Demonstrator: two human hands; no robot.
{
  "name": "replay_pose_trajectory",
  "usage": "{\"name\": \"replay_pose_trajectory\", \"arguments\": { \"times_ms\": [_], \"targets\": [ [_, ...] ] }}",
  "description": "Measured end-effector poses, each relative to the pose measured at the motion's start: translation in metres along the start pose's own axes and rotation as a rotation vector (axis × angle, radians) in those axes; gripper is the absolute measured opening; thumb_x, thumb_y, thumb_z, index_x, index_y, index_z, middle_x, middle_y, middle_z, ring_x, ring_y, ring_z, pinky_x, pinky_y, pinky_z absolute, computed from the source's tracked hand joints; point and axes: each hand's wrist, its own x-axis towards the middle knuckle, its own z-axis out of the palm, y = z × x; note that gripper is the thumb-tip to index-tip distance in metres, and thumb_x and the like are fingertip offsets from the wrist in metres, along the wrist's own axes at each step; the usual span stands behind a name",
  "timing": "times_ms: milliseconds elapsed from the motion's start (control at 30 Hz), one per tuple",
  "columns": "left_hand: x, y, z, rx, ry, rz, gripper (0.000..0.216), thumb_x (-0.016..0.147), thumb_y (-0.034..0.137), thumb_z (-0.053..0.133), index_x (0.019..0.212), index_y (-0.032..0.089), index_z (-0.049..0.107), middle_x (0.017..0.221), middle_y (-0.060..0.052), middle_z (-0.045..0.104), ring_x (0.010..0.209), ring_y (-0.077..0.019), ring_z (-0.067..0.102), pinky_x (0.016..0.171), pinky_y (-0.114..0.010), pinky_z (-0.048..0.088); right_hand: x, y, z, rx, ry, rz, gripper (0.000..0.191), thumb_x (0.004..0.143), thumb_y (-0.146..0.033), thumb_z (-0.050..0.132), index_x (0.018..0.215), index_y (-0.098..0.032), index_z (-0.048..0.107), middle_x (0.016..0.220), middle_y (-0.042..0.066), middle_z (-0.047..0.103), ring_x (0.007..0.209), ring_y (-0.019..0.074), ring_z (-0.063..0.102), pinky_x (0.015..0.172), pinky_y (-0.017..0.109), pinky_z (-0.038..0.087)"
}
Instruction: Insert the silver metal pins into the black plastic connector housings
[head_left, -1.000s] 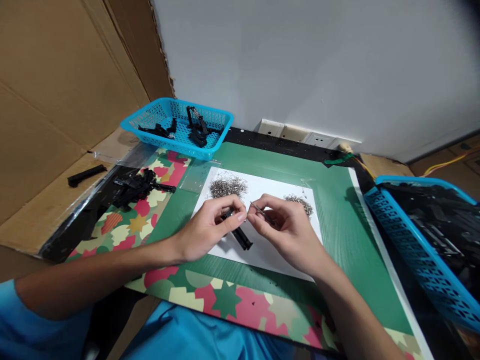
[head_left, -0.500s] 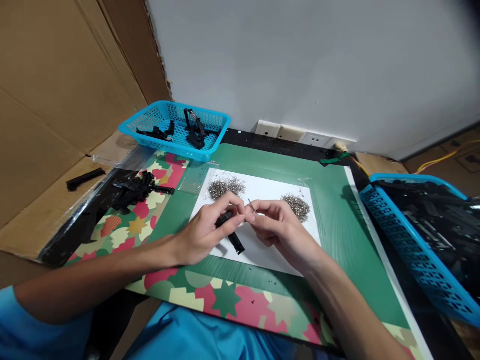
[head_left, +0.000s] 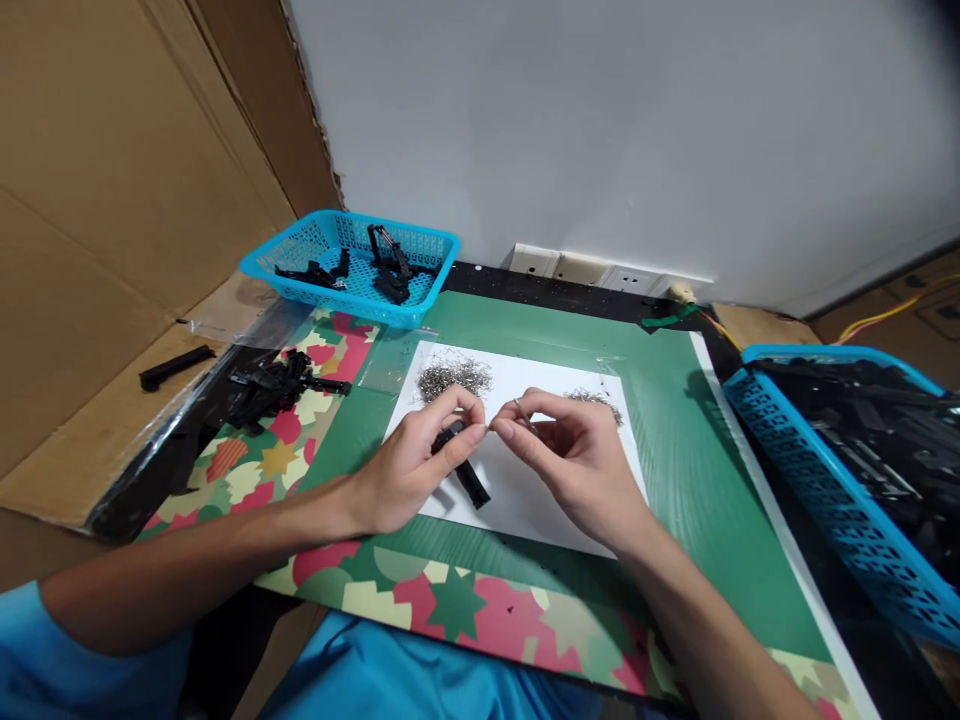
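My left hand [head_left: 427, 455] is closed, with thumb and index fingertip pinched together over the white paper [head_left: 517, 510]. Whatever sits in that pinch is too small to make out. Under its fingers shows a long black plastic part [head_left: 471, 485]; whether the lower fingers grip it or it lies on the paper, I cannot tell. My right hand [head_left: 574, 450] is closed on a thin metal rod [head_left: 523, 412], its fingertips just right of the left ones. Behind the hands lie two piles of small metal pieces, a left pile [head_left: 454, 378] and a partly hidden right pile [head_left: 596, 398].
A blue basket [head_left: 337, 300] with several black parts stands at the back left. More black parts [head_left: 274, 385] are heaped on the patterned mat's left, and one black part [head_left: 176, 367] lies on cardboard. At right, another blue basket [head_left: 840, 480] is full of black parts.
My right hand has drawn slightly right and up, away from the left fingertips, and now covers more of the right pile. My left hand is almost unmoved.
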Motion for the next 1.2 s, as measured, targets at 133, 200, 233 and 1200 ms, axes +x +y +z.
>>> {"name": "replay_pose_trajectory", "arguments": {
  "times_ms": [133, 200, 233, 1200],
  "targets": [
    [0.002, -0.002, 0.000, 0.013, -0.003, -0.010, 0.027, 0.107, 0.048, 0.054, 0.104, 0.021, 0.053, 0.080, 0.004, 0.046, 0.062, -0.0096, 0.042, 0.054, -0.019, 0.039, 0.000, 0.002, 0.004, -0.067, -0.007, -0.009, 0.016, 0.095, -0.032, 0.074, 0.089, -0.016, 0.075, 0.082, 0.002, 0.066, 0.063, 0.0097, 0.050, 0.053, 0.024, 0.037],
    [0.002, -0.004, 0.001, 0.021, 0.007, -0.003, 0.027, 0.108, 0.048, 0.054, 0.105, 0.021, 0.053, 0.081, 0.004, 0.046, 0.063, -0.0093, 0.041, 0.055, -0.020, 0.039, 0.001, 0.003, 0.004, -0.069, -0.012, 0.006, 0.016, 0.095, -0.031, 0.073, 0.091, -0.016, 0.075, 0.082, 0.001, 0.066, 0.062, 0.0090, 0.048, 0.052, 0.023, 0.035],
    [0.002, -0.004, 0.001, 0.030, 0.010, -0.001, 0.027, 0.108, 0.049, 0.054, 0.106, 0.021, 0.053, 0.083, 0.004, 0.047, 0.064, -0.0094, 0.042, 0.056, -0.020, 0.040, 0.001, 0.003, 0.004, -0.067, -0.016, 0.014, 0.015, 0.095, -0.031, 0.073, 0.091, -0.016, 0.075, 0.082, 0.001, 0.065, 0.062, 0.0090, 0.048, 0.052, 0.023, 0.035],
    [0.023, -0.011, -0.005, -0.525, 0.093, -0.047, 0.057, 0.074, 0.032, 0.097, 0.123, 0.013, 0.076, 0.106, -0.010, 0.072, 0.058, -0.0054, 0.051, 0.045, -0.020, 0.045, -0.010, 0.006, 0.002, -0.728, 0.330, -0.597, 0.010, 0.096, -0.016, 0.070, 0.089, -0.022, 0.073, 0.061, -0.003, 0.048, 0.052, 0.0107, 0.042, 0.050, 0.027, 0.035]
  ]
}}
